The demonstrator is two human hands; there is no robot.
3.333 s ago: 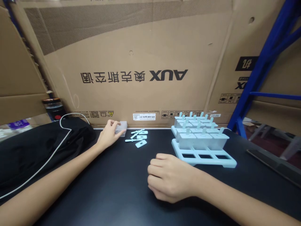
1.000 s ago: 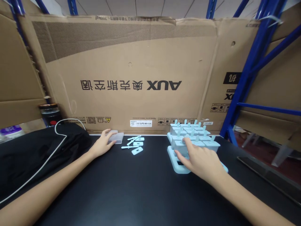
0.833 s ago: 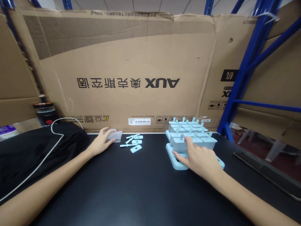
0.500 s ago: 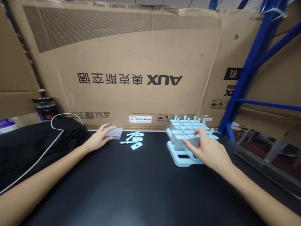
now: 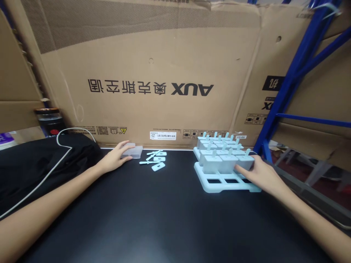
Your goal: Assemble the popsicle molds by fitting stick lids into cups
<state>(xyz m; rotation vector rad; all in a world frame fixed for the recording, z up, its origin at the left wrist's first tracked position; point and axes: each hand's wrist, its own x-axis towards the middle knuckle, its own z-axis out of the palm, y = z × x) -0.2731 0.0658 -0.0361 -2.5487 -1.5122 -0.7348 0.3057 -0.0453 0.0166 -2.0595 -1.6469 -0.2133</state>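
The right hand [image 5: 261, 175] has slid from the front left to the right end of the pale blue plastic popsicle mould tray [image 5: 219, 184], fingertips now pinching the nearest right mould cup [image 5: 245, 163]; the left hand [image 5: 116, 159], left of the tray, stays flat on the clear plastic box [image 5: 133, 151].

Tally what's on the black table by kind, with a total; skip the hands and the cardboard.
Pale blue mould tray: 1
Pale blue moulds with stick handles, seated in the tray: 12 as far as I can tell, back rows overlap
Loose pale blue sticks and lids: about 5, overlapping
Clear plastic piece under the left hand: 1
Black cloth: 1
White cable: 1
Total: about 21
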